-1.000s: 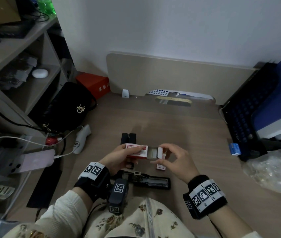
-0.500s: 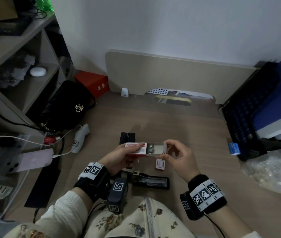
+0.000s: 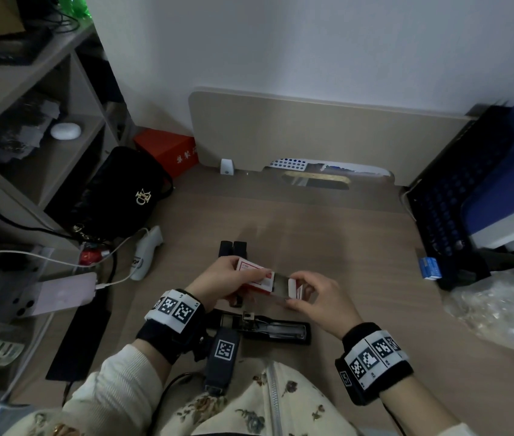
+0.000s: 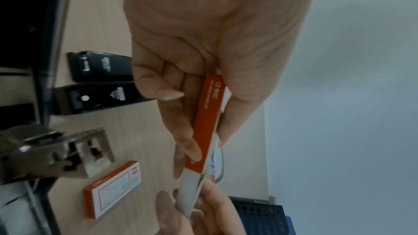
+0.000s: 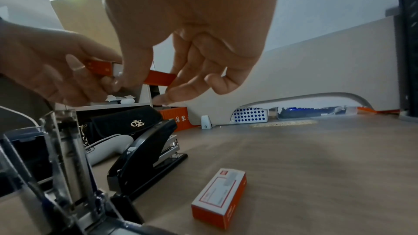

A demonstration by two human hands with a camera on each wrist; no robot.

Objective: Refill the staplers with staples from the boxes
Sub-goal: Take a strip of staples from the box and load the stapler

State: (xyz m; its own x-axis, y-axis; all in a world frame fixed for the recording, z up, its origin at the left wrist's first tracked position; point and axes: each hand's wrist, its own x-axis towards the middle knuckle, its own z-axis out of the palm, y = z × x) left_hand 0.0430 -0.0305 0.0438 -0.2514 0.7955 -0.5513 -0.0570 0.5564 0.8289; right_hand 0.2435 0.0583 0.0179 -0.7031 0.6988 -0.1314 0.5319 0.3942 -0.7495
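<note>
My left hand (image 3: 233,280) grips the red and white sleeve of a staple box (image 3: 254,275) above the desk. My right hand (image 3: 307,294) pinches the box's inner tray (image 3: 280,283), which sticks partly out of the sleeve to the right. In the left wrist view the orange sleeve (image 4: 207,122) sits between thumb and fingers. A second, closed staple box (image 5: 219,201) lies on the desk below. An open black stapler (image 3: 268,328) lies flat just in front of me. Two closed black staplers (image 3: 233,248) stand side by side beyond my hands.
A black bag (image 3: 117,196), a white handheld device (image 3: 147,253) and a pink phone (image 3: 57,297) on a cable lie at the left. At the right are a black and blue crate (image 3: 469,190), a small blue box (image 3: 428,267) and a plastic bag (image 3: 500,309).
The right hand drew the inner tray further out of the sleeve, then both hands tipped the box so that its right end is lower. The staplers have not moved.
</note>
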